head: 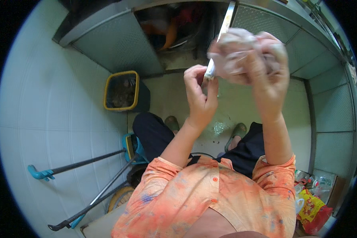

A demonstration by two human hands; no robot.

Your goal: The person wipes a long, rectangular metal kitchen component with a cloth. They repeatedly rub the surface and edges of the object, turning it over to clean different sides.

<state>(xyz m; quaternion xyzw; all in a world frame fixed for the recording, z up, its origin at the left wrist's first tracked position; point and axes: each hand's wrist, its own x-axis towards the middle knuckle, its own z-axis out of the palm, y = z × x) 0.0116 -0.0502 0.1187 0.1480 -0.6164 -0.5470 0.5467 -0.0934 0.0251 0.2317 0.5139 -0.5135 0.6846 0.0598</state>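
Seen almost edge-on, a cabinet door (227, 22) stands swung out from the counter front. My left hand (200, 93) pinches its near end between thumb and fingers. A crumpled whitish cloth (236, 56), blurred by motion, is bunched in my right hand (269, 64). It lies over the right side of the door, close to my left fingers; whether it presses on the door is hard to tell. Behind the door, the cabinet opening (172, 32) is dark, with an orange item (170, 35) and other unclear things inside.
A bin with a yellow rim (107, 89) stands by the left wall. Long-handled cleaning tools (89, 163) lean beside my left leg. Textured cabinet panels (333, 110) line the right side. Plastic bottles (322, 181) and a red-and-yellow bag (311, 208) lie at lower right.
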